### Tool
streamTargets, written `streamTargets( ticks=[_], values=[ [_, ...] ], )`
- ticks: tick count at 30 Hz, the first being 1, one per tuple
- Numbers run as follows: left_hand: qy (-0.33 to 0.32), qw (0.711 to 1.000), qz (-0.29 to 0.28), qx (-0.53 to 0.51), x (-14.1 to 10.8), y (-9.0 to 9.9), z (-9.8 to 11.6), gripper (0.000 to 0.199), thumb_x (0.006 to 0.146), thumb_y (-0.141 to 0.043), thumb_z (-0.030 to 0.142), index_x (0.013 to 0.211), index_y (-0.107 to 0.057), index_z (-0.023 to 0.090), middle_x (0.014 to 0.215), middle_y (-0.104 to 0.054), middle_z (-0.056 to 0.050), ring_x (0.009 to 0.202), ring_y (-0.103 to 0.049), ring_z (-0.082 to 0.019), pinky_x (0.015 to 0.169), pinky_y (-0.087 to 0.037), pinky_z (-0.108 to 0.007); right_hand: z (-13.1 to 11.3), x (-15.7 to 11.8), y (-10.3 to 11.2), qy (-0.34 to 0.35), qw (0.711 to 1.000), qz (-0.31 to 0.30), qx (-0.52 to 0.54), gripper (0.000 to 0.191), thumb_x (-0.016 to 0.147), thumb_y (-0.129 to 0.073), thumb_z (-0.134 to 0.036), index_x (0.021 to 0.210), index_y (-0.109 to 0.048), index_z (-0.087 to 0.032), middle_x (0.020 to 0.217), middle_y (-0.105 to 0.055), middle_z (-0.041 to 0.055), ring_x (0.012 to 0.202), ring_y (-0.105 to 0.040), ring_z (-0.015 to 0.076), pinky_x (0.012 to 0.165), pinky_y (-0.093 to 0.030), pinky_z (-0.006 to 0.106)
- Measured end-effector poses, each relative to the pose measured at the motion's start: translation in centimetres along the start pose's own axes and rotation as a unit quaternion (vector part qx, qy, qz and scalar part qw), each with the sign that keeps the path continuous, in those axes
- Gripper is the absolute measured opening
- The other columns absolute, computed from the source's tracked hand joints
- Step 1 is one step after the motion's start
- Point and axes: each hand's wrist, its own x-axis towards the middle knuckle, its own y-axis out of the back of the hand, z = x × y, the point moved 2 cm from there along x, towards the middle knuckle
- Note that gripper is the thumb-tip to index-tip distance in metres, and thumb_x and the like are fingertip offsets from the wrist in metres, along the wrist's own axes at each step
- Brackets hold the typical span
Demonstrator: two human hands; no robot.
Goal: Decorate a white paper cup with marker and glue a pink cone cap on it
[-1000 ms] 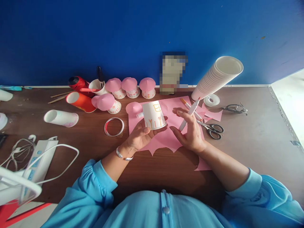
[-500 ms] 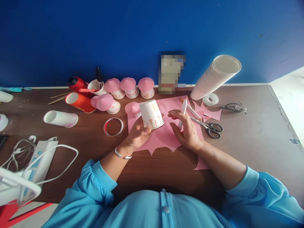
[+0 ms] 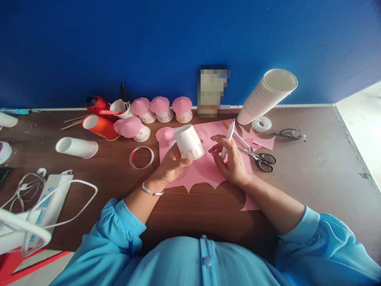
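Observation:
A white paper cup (image 3: 189, 142) with orange and yellow drawings is upside down, slightly tilted, in my left hand (image 3: 173, 165), whose fingers wrap its left side and lower rim. My right hand (image 3: 231, 162) is a little to the right of the cup, not touching it, with a white marker (image 3: 228, 139) between its fingers, orange tip pointing up. Below both hands lies a pink paper sheet (image 3: 205, 171) with scalloped cut edges. Black-handled scissors (image 3: 264, 159) and an orange-ended marker (image 3: 241, 141) rest by its right side.
Several small cups with pink cone tops (image 3: 182, 106) stand at the back. A tall cup stack (image 3: 268, 95) leans at back right beside a tape roll (image 3: 262, 124). Glasses (image 3: 290, 134) lie farther right. Left are a tape ring (image 3: 141, 157), an orange cup (image 3: 99, 127) and a power strip (image 3: 53, 202).
The cup in my left hand has turned slightly, so its drawings sit at another angle. My right hand's fingers have curled a bit more around the marker. The view has shifted slightly.

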Motion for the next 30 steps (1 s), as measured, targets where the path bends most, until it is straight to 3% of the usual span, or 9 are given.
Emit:
streamTargets(
  ticks=[2,5,11,15,19,22,26,30],
  values=[
    [-0.01,0.999,0.0,0.035,-0.1,0.1,-0.1,0.066,0.075,-0.096,0.044,0.13,-0.067,0.024,0.13,-0.077,-0.012,0.123,-0.072,-0.034,0.111,-0.057,-0.058,0.0,0.0,0.0,-0.005,1.0,0.0,0.002,0.047,0.103,-0.054,-0.01,0.145,-0.047,-0.028,0.129,-0.067,0.0121,0.082,-0.076,0.0173,0.071,-0.066,0.036],
    [-0.057,0.984,-0.001,0.167,-0.4,0.0,-0.2,0.07,0.076,-0.096,0.04,0.136,-0.062,0.027,0.133,-0.074,-0.011,0.121,-0.072,-0.032,0.105,-0.061,-0.053,0.3,0.1,0.2,0.004,1.0,0.018,0.0,0.049,0.103,-0.055,-0.01,0.147,-0.048,-0.03,0.131,-0.068,0.0115,0.083,-0.075,0.0185,0.077,-0.067,0.04],
    [-0.186,0.866,-0.062,0.46,-0.8,-1.1,-0.6,0.081,0.07,-0.1,0.042,0.138,-0.059,0.025,0.134,-0.072,-0.013,0.124,-0.071,-0.036,0.107,-0.06,-0.055,1.5,0.5,1.0,-0.009,0.997,0.077,-0.003,0.046,0.104,-0.058,-0.013,0.145,-0.051,-0.031,0.131,-0.07,0.0096,0.086,-0.075,0.0213,0.086,-0.067,0.049],
    [-0.206,0.799,-0.058,0.562,-0.5,-1.0,-1.0,0.085,0.068,-0.102,0.039,0.139,-0.058,0.024,0.137,-0.071,-0.014,0.131,-0.066,-0.038,0.114,-0.055,-0.059,2.0,0.5,1.0,-0.043,0.997,0.062,0.014,0.046,0.105,-0.056,-0.014,0.146,-0.049,-0.031,0.138,-0.069,0.0106,0.088,-0.075,0.0213,0.084,-0.067,0.049],
    [-0.214,0.756,-0.04,0.617,-0.3,-0.8,-1.4,0.083,0.067,-0.102,0.034,0.136,-0.057,0.022,0.132,-0.072,-0.014,0.127,-0.067,-0.038,0.117,-0.051,-0.064,2.0,0.4,0.9,-0.051,0.997,0.047,0.02,0.045,0.104,-0.054,-0.014,0.146,-0.05,-0.03,0.142,-0.068,0.0115,0.09,-0.075,0.021,0.085,-0.067,0.05],
    [-0.219,0.738,-0.044,0.636,-0.4,-0.9,-1.5,0.089,0.065,-0.103,0.031,0.139,-0.054,0.02,0.137,-0.071,-0.016,0.131,-0.066,-0.039,0.121,-0.048,-0.066,2.0,0.4,0.8,-0.056,0.997,0.044,0.022,0.043,0.104,-0.053,-0.015,0.144,-0.05,-0.03,0.14,-0.068,0.0111,0.088,-0.074,0.0206,0.081,-0.068,0.048],
    [-0.203,0.739,-0.071,0.639,-0.9,-1.2,-1.0,0.097,0.066,-0.102,0.026,0.147,-0.049,0.021,0.146,-0.066,-0.018,0.14,-0.062,-0.041,0.122,-0.049,-0.066,2.0,0.5,0.9,-0.057,0.997,0.048,0.021,0.042,0.104,-0.052,-0.014,0.143,-0.051,-0.03,0.137,-0.07,0.0099,0.085,-0.073,0.02,0.078,-0.067,0.046],
    [-0.187,0.738,-0.094,0.642,-1.5,-1.6,-0.1,0.088,0.073,-0.086,0.007,0.151,-0.047,0.021,0.152,-0.061,-0.018,0.145,-0.058,-0.039,0.121,-0.053,-0.062,2.0,0.6,0.9,-0.044,0.998,0.049,0.015,0.047,0.103,-0.053,-0.013,0.147,-0.049,-0.031,0.134,-0.07,0.0089,0.085,-0.074,0.0202,0.085,-0.067,0.05]
  ],
)
